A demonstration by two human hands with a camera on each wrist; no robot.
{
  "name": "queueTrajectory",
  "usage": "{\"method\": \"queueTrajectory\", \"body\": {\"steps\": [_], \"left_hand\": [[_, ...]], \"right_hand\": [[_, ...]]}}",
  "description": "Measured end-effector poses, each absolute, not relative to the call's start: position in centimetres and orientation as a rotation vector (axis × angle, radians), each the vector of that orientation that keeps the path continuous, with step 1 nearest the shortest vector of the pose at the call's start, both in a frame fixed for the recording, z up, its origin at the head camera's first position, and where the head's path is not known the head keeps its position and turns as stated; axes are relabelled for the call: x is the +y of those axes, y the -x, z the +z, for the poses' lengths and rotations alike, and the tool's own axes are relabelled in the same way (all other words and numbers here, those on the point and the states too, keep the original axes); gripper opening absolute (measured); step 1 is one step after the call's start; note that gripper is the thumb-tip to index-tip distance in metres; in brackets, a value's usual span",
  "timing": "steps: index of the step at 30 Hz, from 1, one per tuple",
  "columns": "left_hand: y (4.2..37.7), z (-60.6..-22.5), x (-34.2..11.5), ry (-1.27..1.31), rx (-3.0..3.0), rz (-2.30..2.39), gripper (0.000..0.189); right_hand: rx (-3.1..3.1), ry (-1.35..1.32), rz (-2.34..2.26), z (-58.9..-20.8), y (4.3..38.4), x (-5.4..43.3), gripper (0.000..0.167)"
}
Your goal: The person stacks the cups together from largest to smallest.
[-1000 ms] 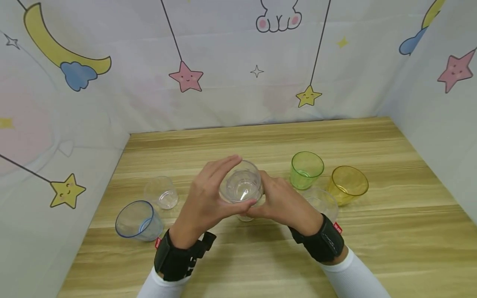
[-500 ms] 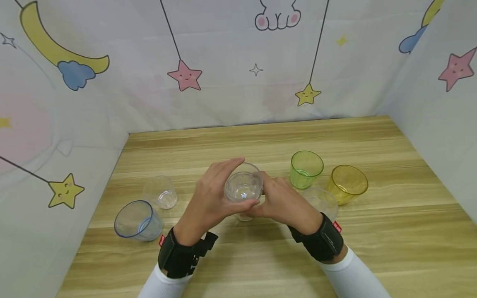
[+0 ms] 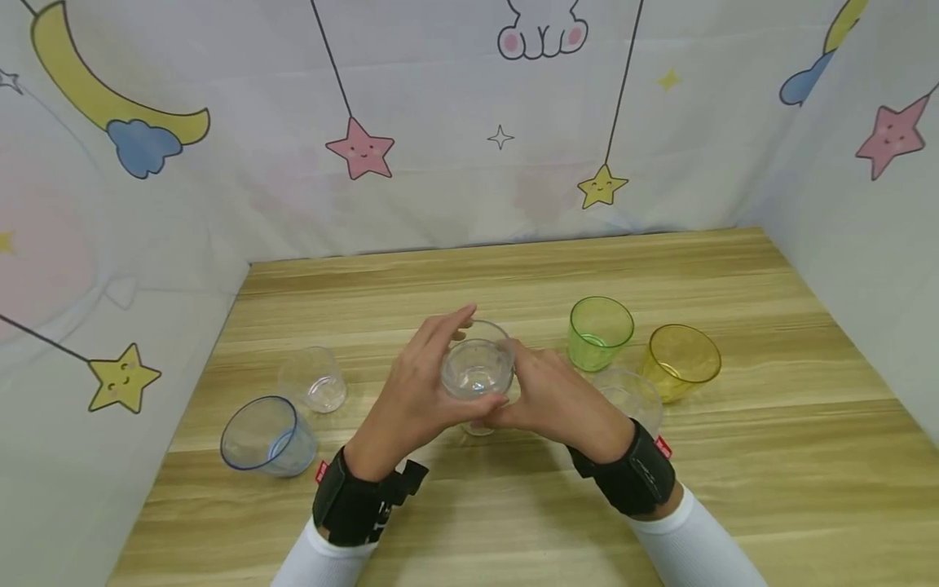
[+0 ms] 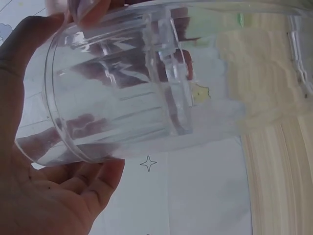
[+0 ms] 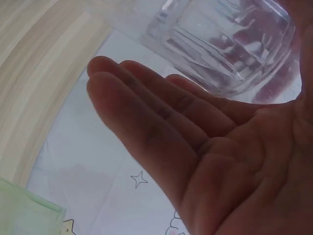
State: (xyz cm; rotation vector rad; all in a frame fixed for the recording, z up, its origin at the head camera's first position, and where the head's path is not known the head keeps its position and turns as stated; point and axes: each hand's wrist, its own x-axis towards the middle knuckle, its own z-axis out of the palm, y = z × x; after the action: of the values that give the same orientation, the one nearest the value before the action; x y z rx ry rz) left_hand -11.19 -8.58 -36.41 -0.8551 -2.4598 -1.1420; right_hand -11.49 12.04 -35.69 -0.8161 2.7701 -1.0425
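Note:
In the head view, a clear cup is held above the middle of the table between both hands. The left wrist view shows this clear cup nested in a second, longer clear cup. My left hand grips the nested cup near its rim, thumb on the near side and fingers round the far side. My right hand holds the outer cup from the right, lower down. In the right wrist view, the fingers of the right hand reach long past the clear glassy wall.
On the left stand a blue-rimmed cup and a clear cup. On the right are a green cup, a yellow cup and a clear cup close to the right wrist. A printed curtain borders the wooden table.
Since one second ago, my left hand has shifted slightly to the right and the held cup's tilt has changed a little. My right hand stays almost still, and the standing cups are unmoved.

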Motion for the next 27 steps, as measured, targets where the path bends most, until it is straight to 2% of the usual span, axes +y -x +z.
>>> {"method": "queueTrajectory", "body": {"steps": [5,14,27], "left_hand": [[11.3,-36.7,-8.4,0.86,-2.486,-1.173,0.102],[11.5,-37.2,-8.1,0.84,-2.451,-1.269,0.108],[11.3,-37.1,-8.5,0.801,-2.533,-1.265,0.103]], "right_hand": [[2.807,0.932,-0.975,-35.3,11.5,12.6,0.065],[2.79,0.952,-0.945,-34.6,11.4,13.4,0.065],[2.784,0.963,-0.908,-34.4,11.3,13.5,0.067]]}}
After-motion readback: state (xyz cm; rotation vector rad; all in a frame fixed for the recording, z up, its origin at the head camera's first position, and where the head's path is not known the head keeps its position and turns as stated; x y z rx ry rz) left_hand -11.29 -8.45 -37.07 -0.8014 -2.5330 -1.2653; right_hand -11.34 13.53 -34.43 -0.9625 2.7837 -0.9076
